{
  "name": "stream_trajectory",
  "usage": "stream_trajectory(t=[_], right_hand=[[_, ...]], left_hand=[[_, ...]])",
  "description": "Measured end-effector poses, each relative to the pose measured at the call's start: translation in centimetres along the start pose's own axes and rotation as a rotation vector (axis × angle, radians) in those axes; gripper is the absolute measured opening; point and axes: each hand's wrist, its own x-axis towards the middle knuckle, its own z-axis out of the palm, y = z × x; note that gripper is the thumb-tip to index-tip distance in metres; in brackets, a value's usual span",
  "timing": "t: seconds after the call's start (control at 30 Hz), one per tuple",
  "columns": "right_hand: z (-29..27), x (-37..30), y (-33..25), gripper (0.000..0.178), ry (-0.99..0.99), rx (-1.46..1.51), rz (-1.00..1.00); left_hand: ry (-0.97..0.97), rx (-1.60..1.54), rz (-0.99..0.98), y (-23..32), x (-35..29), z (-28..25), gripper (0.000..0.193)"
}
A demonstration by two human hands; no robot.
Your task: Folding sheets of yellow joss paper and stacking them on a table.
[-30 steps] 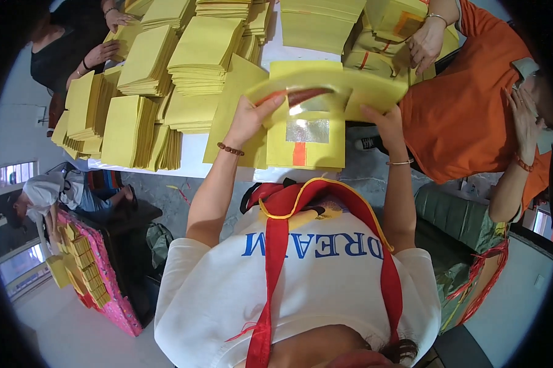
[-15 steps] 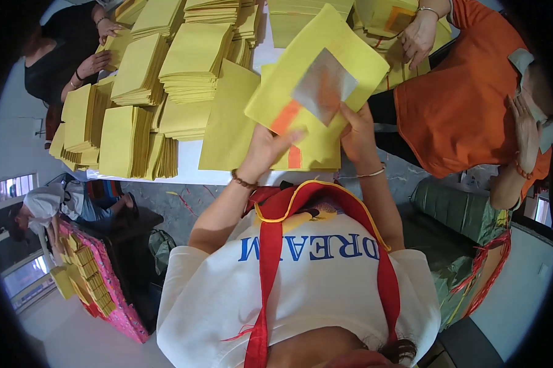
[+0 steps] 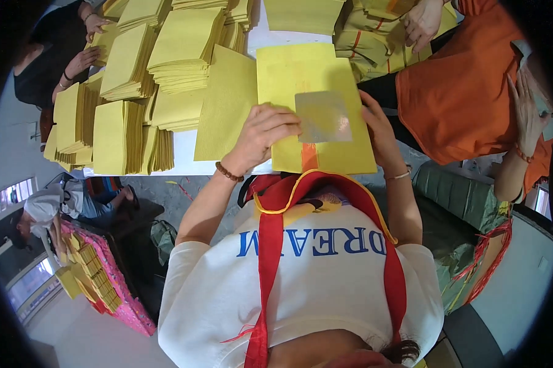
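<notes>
In front of me at the table edge lies a pad of yellow joss paper (image 3: 282, 73), upright to my view, bearing a silver square (image 3: 331, 119) and an orange stripe (image 3: 308, 156). My left hand (image 3: 265, 132) is closed at its left side, with the fingertips bent over the paper up to the silver square. At the right edge, my right hand (image 3: 379, 127) grips the paper, the thumb near the border and some fingers partly hidden. Beside the pad on the left, a plain yellow sheet (image 3: 226, 104) lies on the table.
Several stacks of yellow paper (image 3: 181, 49) fill the table's left side. Tied yellow bundles (image 3: 374, 43) sit at the far right, near a co-worker's hand (image 3: 422, 24) and orange top (image 3: 448, 92). Another person's hands (image 3: 83, 61) rest by the far-left stacks. Green wrapped bales (image 3: 454, 196) stand at right.
The raised, tilted paper has come down flat and straight on the pad. My left hand has moved up over its left side, and my right hand has shifted to its right edge.
</notes>
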Motion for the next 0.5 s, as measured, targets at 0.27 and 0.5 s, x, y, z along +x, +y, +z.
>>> stream_trajectory(t=[0.27, 0.5], right_hand=[[-1.4, -1.6, 1.7, 0.031, -0.13, -1.127, -0.809], [0.5, -0.6, 1.4, 0.025, 0.025, -0.772, -0.204]], left_hand=[[-0.012, -0.277, -0.19, 0.3, -2.4, 1.0, 0.024], [0.115, -0.228, -0.653, 0.6, -2.1, 2.6, 0.025]])
